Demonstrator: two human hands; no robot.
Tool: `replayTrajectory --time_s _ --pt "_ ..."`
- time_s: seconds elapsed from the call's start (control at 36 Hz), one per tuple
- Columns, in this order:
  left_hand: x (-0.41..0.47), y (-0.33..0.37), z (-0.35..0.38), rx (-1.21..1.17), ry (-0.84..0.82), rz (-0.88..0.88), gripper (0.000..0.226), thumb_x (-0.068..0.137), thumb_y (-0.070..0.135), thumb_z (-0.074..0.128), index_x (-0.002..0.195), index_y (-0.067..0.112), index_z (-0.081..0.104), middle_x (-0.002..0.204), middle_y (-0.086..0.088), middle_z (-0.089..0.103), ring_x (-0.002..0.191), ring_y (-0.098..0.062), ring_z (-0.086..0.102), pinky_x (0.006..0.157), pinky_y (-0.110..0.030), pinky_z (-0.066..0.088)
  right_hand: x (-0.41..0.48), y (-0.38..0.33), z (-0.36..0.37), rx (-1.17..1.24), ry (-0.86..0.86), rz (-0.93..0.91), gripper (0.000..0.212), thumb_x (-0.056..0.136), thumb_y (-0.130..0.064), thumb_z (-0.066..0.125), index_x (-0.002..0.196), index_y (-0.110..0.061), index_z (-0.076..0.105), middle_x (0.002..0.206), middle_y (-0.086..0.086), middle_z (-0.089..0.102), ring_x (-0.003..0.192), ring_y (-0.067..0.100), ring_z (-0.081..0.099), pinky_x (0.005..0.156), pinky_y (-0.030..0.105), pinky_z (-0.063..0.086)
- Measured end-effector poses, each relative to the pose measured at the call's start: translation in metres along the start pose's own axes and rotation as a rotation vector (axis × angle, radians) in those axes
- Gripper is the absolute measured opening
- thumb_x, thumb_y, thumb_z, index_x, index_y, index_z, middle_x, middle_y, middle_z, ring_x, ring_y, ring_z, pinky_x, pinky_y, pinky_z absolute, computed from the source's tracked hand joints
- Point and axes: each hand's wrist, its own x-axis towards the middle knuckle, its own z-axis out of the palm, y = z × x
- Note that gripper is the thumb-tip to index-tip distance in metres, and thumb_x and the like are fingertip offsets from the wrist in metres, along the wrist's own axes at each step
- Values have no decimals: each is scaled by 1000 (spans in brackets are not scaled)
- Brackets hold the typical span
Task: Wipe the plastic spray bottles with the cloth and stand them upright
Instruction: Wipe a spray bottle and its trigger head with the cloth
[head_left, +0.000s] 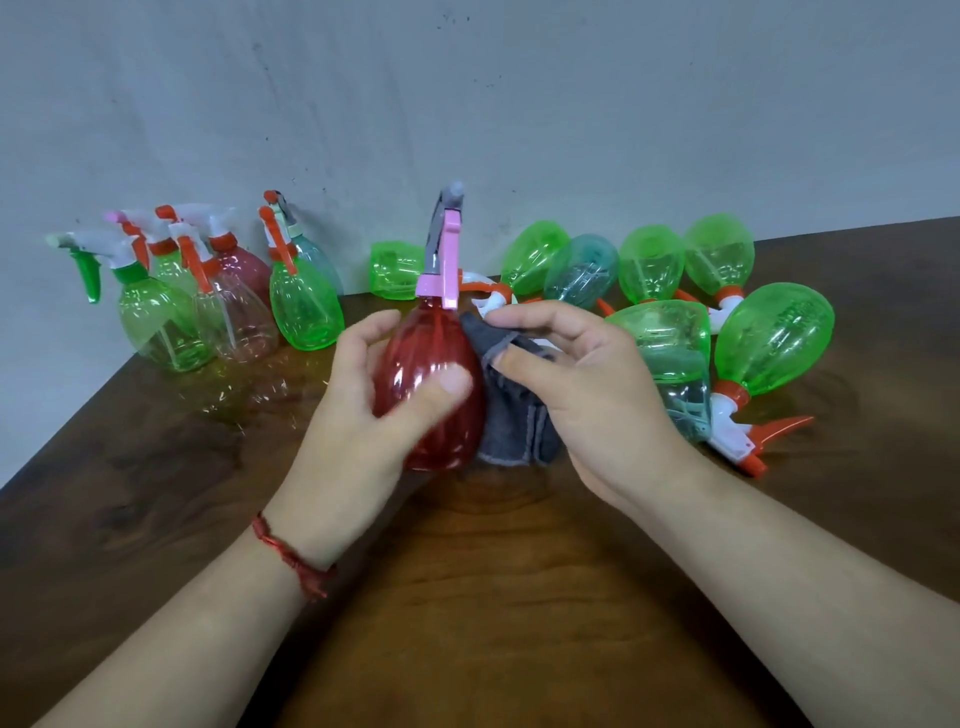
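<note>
My left hand (363, 395) grips a red spray bottle (431, 415) with a pink and grey trigger head, held upright above the table's middle. My right hand (587, 384) holds a grey cloth (514, 415) and presses it against the bottle's right side. Several green, clear and red bottles (228, 306) stand upright at the back left. More green bottles (769, 338) lie on their sides at the back right.
The dark wooden table (493, 597) has its left edge running diagonally at the left. A grey wall stands close behind the bottles. A red thread bracelet sits on my left wrist.
</note>
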Motion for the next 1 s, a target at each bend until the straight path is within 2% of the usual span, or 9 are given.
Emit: replayTrajectory --time_s 0.14,0.31,0.39,0.47,0.61,0.69,0.81,0.94,1.0 --pt "0 4 0 89 38 78 73 70 45 93 135 39 61 127 15 71 114 -7 72 92 -29 60 0 -1 -1 2 21 13 24 93 6 72 106 -13 80 105 6 81 100 24 78 87 35 63" --pt "-1 -1 -6 -259 38 -33 41 88 32 70 129 26 70 127 -5 72 108 -28 76 70 -40 63 -1 -1 1 68 18 33 25 93 4 73 108 -15 80 107 8 80 99 20 75 88 33 61" --pt "10 0 -11 -142 -24 -50 32 99 28 54 127 24 71 123 -10 73 100 -24 77 74 -37 63 -2 -5 -1 134 18 40 24 96 6 69 112 -10 75 109 12 79 95 20 75 84 32 62" --pt "19 -1 -12 -172 -86 -55 41 100 19 49 137 17 65 132 -11 73 96 -7 78 75 -21 61 -3 -6 1 174 21 65 18 99 4 66 110 -10 70 111 17 78 93 23 74 85 40 62" --pt "-4 -2 5 -139 80 -29 65 92 57 68 153 44 50 132 8 73 118 -16 74 96 -40 61 -6 -2 5 170 8 84 15 102 1 62 115 -6 67 111 16 79 91 25 74 79 41 61" --pt "-4 3 5 -28 64 85 89 85 45 85 160 45 37 127 3 75 118 -17 74 96 -42 61 -6 1 8 149 40 80 16 103 1 61 113 -5 70 109 18 78 89 24 73 80 37 61" --pt "-7 6 4 14 79 155 73 88 37 84 154 40 51 131 -1 75 122 -21 72 101 -52 60 -9 5 8 2 79 11 23 104 -5 64 112 -17 81 102 2 81 96 18 77 86 33 63" --pt "-7 8 4 29 105 163 69 89 30 80 153 35 54 130 3 76 121 -16 73 101 -44 62 -13 0 10 -230 21 -85 37 109 -10 55 110 -37 79 105 -23 79 102 -4 73 84 12 54" --pt "-6 11 4 9 117 157 68 92 31 84 153 37 54 128 5 76 119 -14 74 99 -40 63 -17 -3 13 -277 -24 -131 39 111 -13 50 112 -40 78 111 -25 77 111 -5 69 94 14 52"
